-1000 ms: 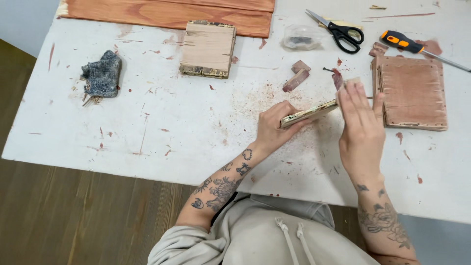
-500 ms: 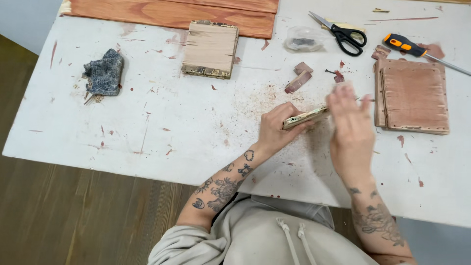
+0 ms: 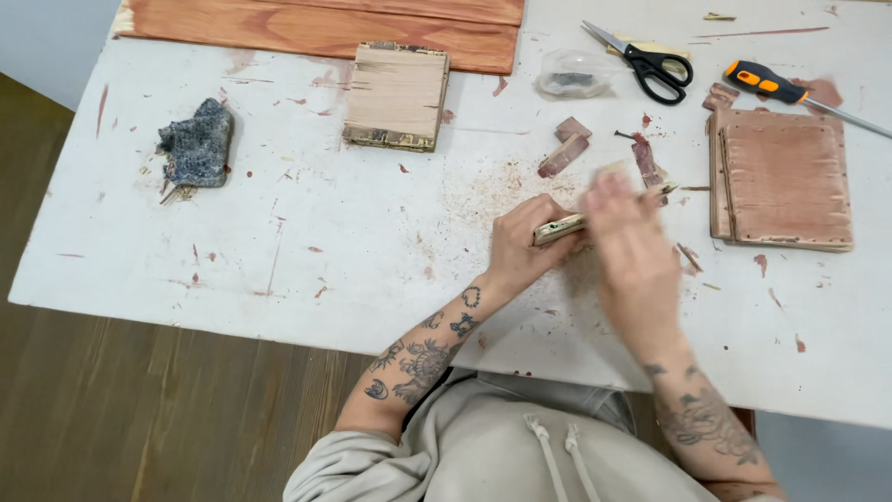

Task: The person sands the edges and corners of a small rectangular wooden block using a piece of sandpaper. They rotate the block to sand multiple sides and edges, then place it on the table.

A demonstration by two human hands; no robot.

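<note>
My left hand [image 3: 522, 240] grips a thin, flat wooden piece [image 3: 559, 228] held on edge just above the white table [image 3: 353, 232]. My right hand [image 3: 630, 256] lies flat over the piece's right part, blurred by motion, pressing a small pale block [image 3: 613, 170] against its edge; most of that block is hidden under the fingers. Reddish-brown dust [image 3: 483, 191] is scattered on the table just behind both hands.
A leather-brown bound block [image 3: 785, 181] lies to the right, a smaller book block [image 3: 397, 93] behind left. Scissors [image 3: 650, 60], an orange-handled tool [image 3: 790, 93], a clear plastic bag [image 3: 574, 74], small wood scraps [image 3: 565, 149], a dark blue rag [image 3: 195, 144] and a red-brown board [image 3: 316, 23] lie around.
My right hand has slid leftward along the wooden piece toward my left hand, uncovering its right end. My left hand has stayed put.
</note>
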